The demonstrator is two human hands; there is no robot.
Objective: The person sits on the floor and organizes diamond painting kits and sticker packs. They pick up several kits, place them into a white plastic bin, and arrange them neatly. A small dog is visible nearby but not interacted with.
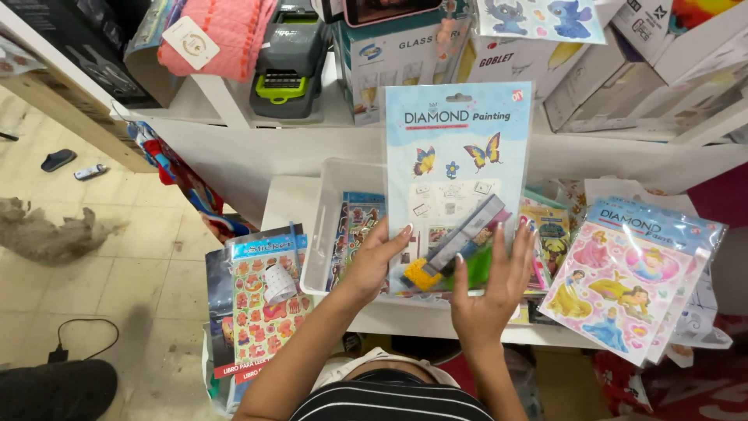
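Observation:
I hold a clear craft-kit packet (456, 168) upright over a white plastic bin (327, 210). Its card is pale blue and white with butterflies, and small coloured tools sit in its lower part. My left hand (372, 261) grips its lower left edge. My right hand (491, 284) clasps the lower right side, fingers spread over the front. Inside the bin, several flat sticker packets (354, 222) stand on edge behind the held packet.
A second kit packet with princess figures (623, 281) lies on the bin's right end. A sticker book (261, 300) leans at the left. Shelves behind hold glassware boxes (397, 54), a grey-green device (288, 62) and pink cloth (226, 35). A furry animal (47, 234) lies on the tiled floor.

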